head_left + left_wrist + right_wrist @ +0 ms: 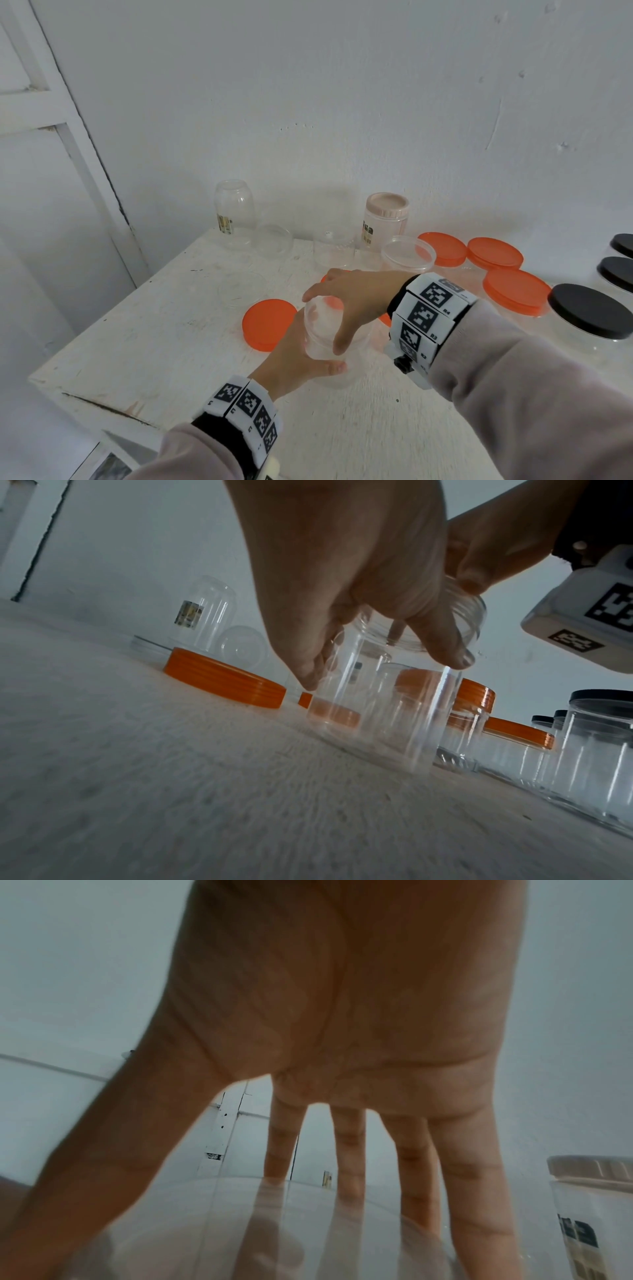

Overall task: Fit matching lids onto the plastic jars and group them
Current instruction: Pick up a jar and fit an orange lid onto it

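The clear jar stands upright on the white table, near its front edge, with both hands on it. The left hand grips the jar's body from the near side, its fingers curled round the wall and the thumb across the front. The right hand comes down from above, its fingers spread over the jar's top and the thumb reaching down the near wall; the left wrist view shows a threaded neck there with no coloured lid on it, and whether a clear lid sits under the palm cannot be told. A loose orange lid lies flat just to the left of the jar, another shows partly behind the right hand, and a shallow clear lid lies farther back. To the right stand orange-lidded jars and black-lidded jars already grouped; at the back are an upturned clear jar, a pink-lidded jar and a clear tub. Judged risks: the jar is light, thin-walled and slick, so a hard squeeze from the left hand could push the mouth out of round and make a lid cross-thread. The orange lids appear wider than this neck, so a mismatch is likely if one is tried. Transparent parts are hard to tell apart, and the capped jars stand near enough to be knocked by the right forearm.
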Tool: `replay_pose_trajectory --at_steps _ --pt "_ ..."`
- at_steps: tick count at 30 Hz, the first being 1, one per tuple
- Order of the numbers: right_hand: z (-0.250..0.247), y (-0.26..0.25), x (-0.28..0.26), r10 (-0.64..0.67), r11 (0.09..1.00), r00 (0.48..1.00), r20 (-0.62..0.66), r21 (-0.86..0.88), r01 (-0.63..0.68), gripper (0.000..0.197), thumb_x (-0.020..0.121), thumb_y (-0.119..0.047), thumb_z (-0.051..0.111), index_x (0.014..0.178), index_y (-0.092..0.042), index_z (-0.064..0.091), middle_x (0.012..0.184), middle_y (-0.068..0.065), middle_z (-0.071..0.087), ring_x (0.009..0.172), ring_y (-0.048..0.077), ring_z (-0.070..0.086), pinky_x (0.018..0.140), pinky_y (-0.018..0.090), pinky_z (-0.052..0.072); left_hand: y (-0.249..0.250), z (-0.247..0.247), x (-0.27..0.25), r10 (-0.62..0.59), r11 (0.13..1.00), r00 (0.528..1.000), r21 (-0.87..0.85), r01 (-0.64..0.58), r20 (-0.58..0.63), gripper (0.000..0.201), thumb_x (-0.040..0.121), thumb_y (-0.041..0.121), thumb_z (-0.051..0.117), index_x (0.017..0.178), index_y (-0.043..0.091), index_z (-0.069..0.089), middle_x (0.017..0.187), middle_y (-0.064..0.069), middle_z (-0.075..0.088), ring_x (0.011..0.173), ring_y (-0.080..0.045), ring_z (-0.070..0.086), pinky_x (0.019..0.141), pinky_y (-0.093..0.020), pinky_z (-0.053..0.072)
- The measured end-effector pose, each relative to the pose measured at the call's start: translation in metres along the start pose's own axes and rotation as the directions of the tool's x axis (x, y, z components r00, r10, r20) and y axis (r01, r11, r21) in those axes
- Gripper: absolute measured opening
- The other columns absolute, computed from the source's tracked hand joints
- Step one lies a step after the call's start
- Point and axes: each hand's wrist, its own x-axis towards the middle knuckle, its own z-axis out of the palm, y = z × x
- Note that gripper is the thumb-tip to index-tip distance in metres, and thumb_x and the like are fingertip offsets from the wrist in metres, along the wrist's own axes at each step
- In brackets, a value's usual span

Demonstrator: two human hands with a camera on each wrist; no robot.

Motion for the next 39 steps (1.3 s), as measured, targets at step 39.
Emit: replay_pose_trajectory --at_steps 39 --pt "-0.002 0.006 -0.006 0.139 0.987 0.990 -0.025 -0.073 -0.141 0.093 0.062 -0.078 0.065 0.136 -0.029 0.037 0.117 -0.008 0.047 0.099 0.016 0.052 0.084 0.035 0.047 0.009 0.000 -0.001 0.027 0.999 0.999 -0.018 -0.026 0.038 0.085 0.062 0.033 0.085 0.117 0.074 0.034 0.124 0.041 0.046 0.118 0.017 0.042 0.087 -0.002 0.040"
